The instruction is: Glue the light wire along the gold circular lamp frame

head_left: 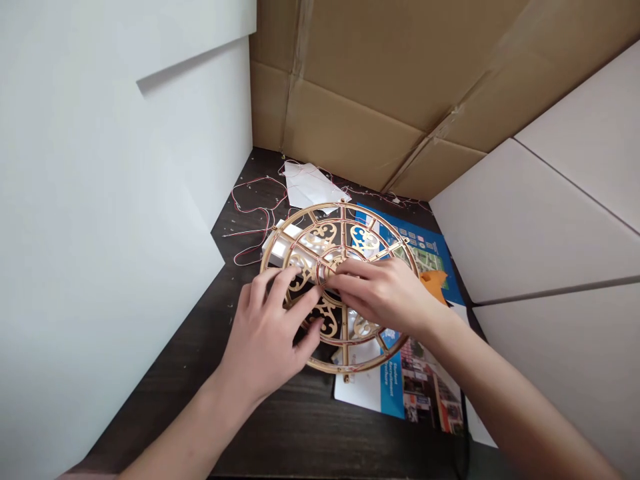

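Note:
A round laser-cut wooden frame (343, 208) lies flat on the dark tabletop, with gold-toned scrollwork panels and spokes meeting at a central hub. My left hand (267, 327) spreads over its lower left side, fingers gripping the spokes. My right hand (377, 293) reaches in from the right, its fingertips pinching at the hub close to my left fingers. Thin red wire (255, 213) runs along the frame and trails off in loops behind it. A small white block (283, 245) sits at the frame's left edge.
A dark wood tabletop (170, 393) lies between white panels (110, 200) (550, 220) and a cardboard wall (375, 73). Under and behind the frame are white paper (305, 185), a blue printed brochure (420, 243) and an orange scrap (434, 285).

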`<state>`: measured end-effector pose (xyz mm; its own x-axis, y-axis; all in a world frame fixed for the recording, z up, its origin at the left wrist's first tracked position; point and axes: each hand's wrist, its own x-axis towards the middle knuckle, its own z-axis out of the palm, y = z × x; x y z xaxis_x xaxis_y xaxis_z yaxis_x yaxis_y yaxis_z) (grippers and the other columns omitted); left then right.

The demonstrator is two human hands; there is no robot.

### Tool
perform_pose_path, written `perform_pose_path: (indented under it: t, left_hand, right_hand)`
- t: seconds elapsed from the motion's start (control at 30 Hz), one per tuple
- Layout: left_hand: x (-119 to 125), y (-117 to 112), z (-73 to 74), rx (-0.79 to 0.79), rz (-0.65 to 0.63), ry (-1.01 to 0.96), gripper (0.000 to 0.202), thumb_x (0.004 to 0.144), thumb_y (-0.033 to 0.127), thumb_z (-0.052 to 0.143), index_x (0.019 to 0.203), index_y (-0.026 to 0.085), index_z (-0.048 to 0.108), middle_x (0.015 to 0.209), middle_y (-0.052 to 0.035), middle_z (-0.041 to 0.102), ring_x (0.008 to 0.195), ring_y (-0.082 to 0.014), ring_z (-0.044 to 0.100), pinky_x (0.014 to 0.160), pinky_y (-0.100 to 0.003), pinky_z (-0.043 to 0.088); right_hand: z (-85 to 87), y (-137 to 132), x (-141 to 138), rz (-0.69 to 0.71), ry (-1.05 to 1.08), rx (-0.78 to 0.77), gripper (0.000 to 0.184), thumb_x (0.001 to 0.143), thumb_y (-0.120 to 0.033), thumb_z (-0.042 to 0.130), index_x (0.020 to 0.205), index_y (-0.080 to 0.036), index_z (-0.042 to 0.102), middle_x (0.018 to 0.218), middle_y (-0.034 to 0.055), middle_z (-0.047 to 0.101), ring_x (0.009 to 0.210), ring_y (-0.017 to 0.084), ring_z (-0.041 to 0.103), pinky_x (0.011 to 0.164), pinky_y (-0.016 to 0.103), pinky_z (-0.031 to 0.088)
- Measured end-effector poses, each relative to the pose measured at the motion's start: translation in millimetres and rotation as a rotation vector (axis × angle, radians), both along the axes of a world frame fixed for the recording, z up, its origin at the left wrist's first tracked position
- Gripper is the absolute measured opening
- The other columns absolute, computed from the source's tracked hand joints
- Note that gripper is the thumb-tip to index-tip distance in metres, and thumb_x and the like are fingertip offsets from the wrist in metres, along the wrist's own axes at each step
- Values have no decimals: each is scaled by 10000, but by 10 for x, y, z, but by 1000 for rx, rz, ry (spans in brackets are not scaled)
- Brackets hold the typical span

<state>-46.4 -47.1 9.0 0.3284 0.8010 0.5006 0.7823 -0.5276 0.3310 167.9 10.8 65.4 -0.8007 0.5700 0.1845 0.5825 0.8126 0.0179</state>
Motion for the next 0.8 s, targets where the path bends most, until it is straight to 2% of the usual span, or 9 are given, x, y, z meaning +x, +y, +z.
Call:
perform_pose_path:
  t: [0.2, 0.57, 0.8]
  left_hand:
    - [-3, -4, -5, -6, 4, 11, 302, 921, 254, 594, 1193, 207, 718, 1327, -166, 574, 1219, -388, 502, 907, -579, 530]
    - [-1, -3, -21, 0, 1, 14, 313, 920, 237, 600, 1211, 207, 710, 1342, -168, 567, 1221, -392, 501, 915, -588, 530]
    - [0, 2, -18, 11, 8, 32, 299, 922, 223, 608, 1203, 214, 709, 1336, -166, 569, 1213, -391, 511, 892, -577, 537]
  right_hand:
    - [-23, -19, -9, -5, 17, 68, 290, 1048, -203, 425, 1064, -164, 712, 966, 24, 693, 674, 84, 585, 516, 292, 303]
    - [-35, -91, 15, 26, -13, 181, 266, 1031, -137, 446, 1048, -149, 710, 963, 22, 697, 681, 88, 597, 507, 297, 333]
    - [-74, -99, 44, 6, 58, 111, 224, 1024, -146, 467, 1055, -149, 690, 978, 20, 698, 743, 91, 642, 510, 284, 344]
